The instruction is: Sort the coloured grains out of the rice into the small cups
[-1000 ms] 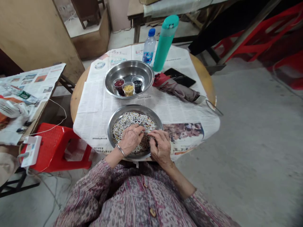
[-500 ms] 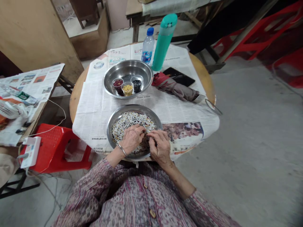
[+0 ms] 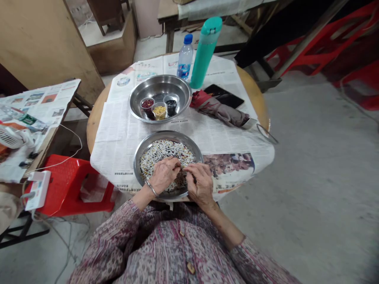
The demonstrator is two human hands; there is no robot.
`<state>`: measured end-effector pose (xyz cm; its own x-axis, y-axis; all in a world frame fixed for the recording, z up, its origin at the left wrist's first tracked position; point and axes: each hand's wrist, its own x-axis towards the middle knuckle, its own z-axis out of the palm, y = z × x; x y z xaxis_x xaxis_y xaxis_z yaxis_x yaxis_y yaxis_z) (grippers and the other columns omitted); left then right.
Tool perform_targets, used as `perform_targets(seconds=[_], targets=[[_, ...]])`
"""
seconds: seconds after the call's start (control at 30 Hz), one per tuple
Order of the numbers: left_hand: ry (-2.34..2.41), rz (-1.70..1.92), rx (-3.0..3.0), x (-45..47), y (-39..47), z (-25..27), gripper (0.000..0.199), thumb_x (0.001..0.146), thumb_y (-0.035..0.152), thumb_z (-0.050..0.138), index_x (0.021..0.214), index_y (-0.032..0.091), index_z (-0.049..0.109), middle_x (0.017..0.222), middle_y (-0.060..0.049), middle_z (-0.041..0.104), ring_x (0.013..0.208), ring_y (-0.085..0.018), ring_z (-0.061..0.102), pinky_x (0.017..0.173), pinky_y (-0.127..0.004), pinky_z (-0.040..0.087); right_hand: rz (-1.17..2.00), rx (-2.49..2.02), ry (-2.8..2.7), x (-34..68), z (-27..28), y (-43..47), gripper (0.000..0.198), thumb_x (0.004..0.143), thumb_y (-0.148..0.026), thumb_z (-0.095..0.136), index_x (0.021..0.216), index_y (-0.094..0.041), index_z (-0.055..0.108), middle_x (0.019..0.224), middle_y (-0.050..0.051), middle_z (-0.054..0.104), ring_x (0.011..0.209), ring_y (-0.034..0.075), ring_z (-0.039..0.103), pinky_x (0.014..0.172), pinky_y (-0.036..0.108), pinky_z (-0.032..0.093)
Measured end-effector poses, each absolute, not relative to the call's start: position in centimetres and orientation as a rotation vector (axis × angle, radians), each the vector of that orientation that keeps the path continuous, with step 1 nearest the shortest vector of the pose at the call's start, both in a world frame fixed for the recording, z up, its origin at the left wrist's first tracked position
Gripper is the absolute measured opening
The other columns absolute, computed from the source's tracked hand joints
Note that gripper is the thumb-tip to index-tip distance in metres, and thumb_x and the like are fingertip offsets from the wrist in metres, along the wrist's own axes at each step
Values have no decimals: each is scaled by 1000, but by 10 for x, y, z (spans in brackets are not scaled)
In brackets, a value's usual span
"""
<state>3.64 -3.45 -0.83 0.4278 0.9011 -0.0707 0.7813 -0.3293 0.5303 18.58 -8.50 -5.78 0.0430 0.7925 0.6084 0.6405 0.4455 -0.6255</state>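
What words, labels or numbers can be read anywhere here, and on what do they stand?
None can be read.
Newspaper on the round table: printed headlines and columns, too small and blurred.
Water bottle: blue label, blurred.
Newspaper on the side table: print too small.
Green bottle, the two metal bowls and the small cups: no writing visible.

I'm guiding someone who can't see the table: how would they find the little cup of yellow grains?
On the newspaper-covered round table, find the far steel bowl, beyond the pan of mixed grains. It holds three small cups; the yellow cup sits nearest the person, between the red cup and the black cup.
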Motion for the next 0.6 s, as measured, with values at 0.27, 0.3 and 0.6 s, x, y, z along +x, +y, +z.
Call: perform_targets(seconds=[0.27, 0.3, 0.6], targets=[[1443, 576, 1894, 36, -30, 0, 3, 87, 19, 65, 84, 18, 67, 74, 2, 62, 72, -13, 55, 77, -27, 45, 193, -1252, -1662, 186, -58, -85, 21, 89, -10, 53, 97, -23, 67, 96, 7, 70, 97, 25, 59, 89, 45, 50], [1433, 646, 1789, 35, -29, 1, 6, 86, 21, 66, 82, 17, 66, 72, 2, 61, 70, -12, 54, 75, -26, 45, 191, -1252, -1663, 186, -59, -85, 21, 89, -9, 53, 97, -23, 67, 97, 7, 70, 97, 25, 60, 89, 45, 50], [1271, 802, 1053, 26, -17, 5, 10, 86, 19, 57, 89, 14, 65, 78, -2, 68, 64, -9, 56, 64, -23, 46, 196, -1269, -1672, 186, -58, -85, 21, 90, -9, 52, 96, -23, 67, 95, 6, 69, 96, 24, 60, 89, 44, 49]])
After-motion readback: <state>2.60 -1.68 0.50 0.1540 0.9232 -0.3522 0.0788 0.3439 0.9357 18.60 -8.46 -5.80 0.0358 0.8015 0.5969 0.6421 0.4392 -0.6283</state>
